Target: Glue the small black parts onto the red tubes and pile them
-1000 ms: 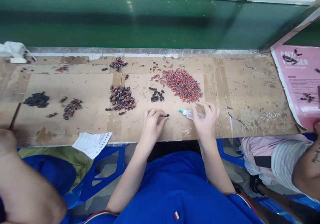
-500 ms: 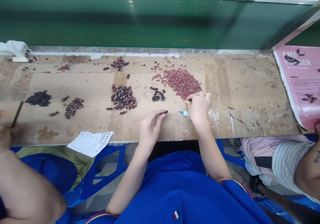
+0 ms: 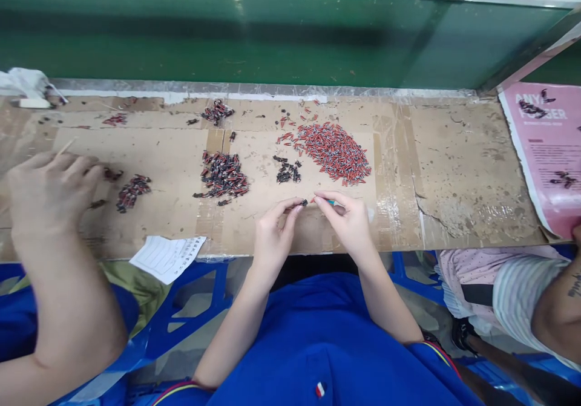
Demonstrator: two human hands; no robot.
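Observation:
Between the thumb and fingertips of my left hand (image 3: 275, 227) is a small black part (image 3: 304, 202). My right hand (image 3: 348, 217) pinches a small red part (image 3: 313, 199), its end close to the black one; whether they touch I cannot tell. A teal-tipped thing (image 3: 330, 203) shows partly behind my right fingers. Beyond my right hand lies a heap of red parts with silvery ends (image 3: 333, 152). A small group of black parts (image 3: 287, 172) sits beyond my left hand, and a pile of mixed red and black pieces (image 3: 223, 176) lies further left.
Cardboard (image 3: 454, 164) covers the bench, torn at right. A co-worker's hand (image 3: 52, 194) reaches in at left beside a small red-black pile (image 3: 132, 193). A paper slip (image 3: 167, 258) overhangs the front edge. A pink sheet (image 3: 544, 164) lies far right; a green panel (image 3: 272, 37) stands behind.
My right hand has come from the red heap toward my left hand, bringing a red part. My left hand stays nearly still. The co-worker's hand at left has moved in over the bench.

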